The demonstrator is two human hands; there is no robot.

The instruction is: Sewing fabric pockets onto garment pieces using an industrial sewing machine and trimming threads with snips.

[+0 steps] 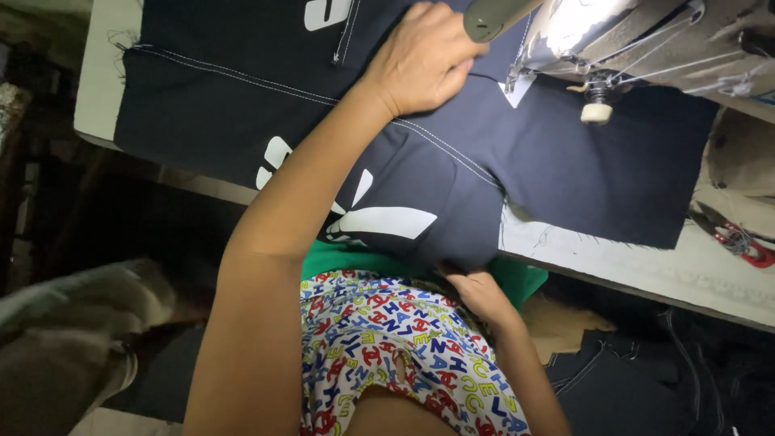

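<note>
mid-seam at the machine (646, 40), far right. navy fabric (452, 169) spread across the table (694, 270), near fold hanging over the near edge into the lap; white printed shapes (379, 220) on the near part, white topstitch line (242, 77) running from far left toward the needle area.

left hand (424, 56): flat, palm down, fingers pressed on the fabric just left of the presser foot; no pinch, only a hold-down. right hand (476, 292): at the near table edge, fingers curled up under the hanging fold; appears to grip the fabric, though fingertips are hidden behind the cloth.

needle itself lost in lamp glare; cannot tell if down. red-handled snips (747, 249) on the table at right, untouched.

judged step: feeding and steering the seam under the foot. next move likely calls for an even push from the left hand along the stitch line, with slack lifted from below to keep the fold from dragging.
</note>
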